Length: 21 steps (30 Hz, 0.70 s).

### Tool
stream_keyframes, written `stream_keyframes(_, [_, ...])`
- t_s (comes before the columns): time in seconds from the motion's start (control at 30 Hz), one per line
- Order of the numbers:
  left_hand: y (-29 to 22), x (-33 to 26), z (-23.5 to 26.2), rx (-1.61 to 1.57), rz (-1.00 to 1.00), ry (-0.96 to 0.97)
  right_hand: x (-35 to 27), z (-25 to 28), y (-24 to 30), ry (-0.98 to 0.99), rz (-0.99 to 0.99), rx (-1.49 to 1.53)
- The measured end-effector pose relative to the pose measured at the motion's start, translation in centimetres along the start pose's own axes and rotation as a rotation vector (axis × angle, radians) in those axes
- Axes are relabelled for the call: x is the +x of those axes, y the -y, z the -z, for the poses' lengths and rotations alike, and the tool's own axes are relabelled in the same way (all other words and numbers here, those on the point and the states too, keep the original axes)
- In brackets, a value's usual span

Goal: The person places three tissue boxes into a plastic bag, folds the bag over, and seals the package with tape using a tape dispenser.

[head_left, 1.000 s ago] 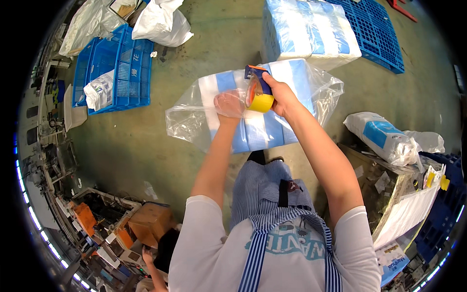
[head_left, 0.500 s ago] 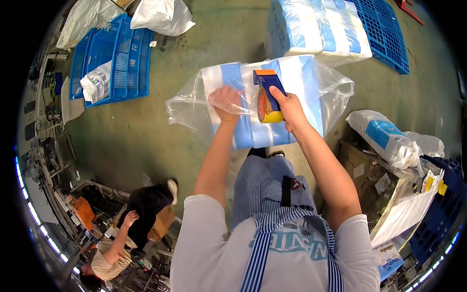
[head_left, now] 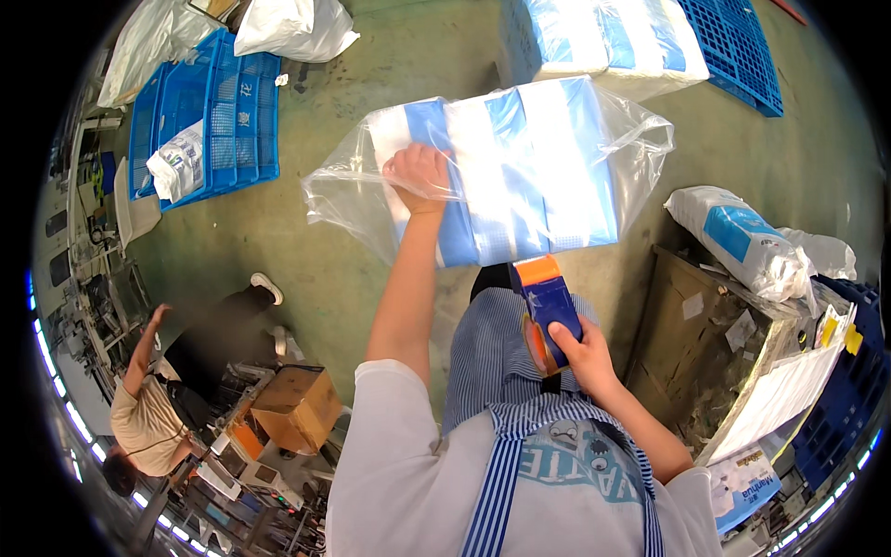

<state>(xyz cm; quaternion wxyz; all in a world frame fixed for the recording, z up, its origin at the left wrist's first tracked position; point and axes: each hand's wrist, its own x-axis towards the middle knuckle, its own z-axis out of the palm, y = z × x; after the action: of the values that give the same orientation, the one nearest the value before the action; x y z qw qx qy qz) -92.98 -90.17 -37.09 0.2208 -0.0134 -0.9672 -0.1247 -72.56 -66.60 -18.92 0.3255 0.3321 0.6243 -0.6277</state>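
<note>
A large clear plastic bag (head_left: 640,148) is wrapped around a bundle of white and blue packs (head_left: 506,167) in front of me, its loose film flaring out at both ends. On the bundle's left part, my left hand (head_left: 418,176) has its fingers curled down onto the film, pressing it against the packs. My right hand (head_left: 583,357) grips a blue tape dispenser (head_left: 548,306) with an orange front end. The dispenser is close to my body, over my striped apron, just nearer than the bundle's near edge.
Another wrapped bundle (head_left: 603,37) lies at the back, beside a blue plastic pallet (head_left: 733,56). Blue crates (head_left: 243,111) and a white sack (head_left: 295,28) are at far left. A worn cabinet (head_left: 691,325) bearing a filled bag (head_left: 733,237) stands right. A co-worker (head_left: 158,418) is at lower left, near a cardboard box (head_left: 295,408).
My right hand has drawn the tape dispenser from above the bundle back toward my body. My left hand remains on the bag. The co-worker has shifted position at lower left.
</note>
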Motion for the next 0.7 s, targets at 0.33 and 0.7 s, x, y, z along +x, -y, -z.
stream_keyframes(0.33, [-0.8, -1.0, -0.2, 0.107, -0.061, 0.036, -0.4, 2.0, -10.8, -0.031, -0.067, -0.211])
stream_keyframes(0.7, [-10.0, -16.4, 8.6, -0.479, 0.254, 0.614, 9.7, -1.0, -15.0, -0.152, -0.040, -0.314])
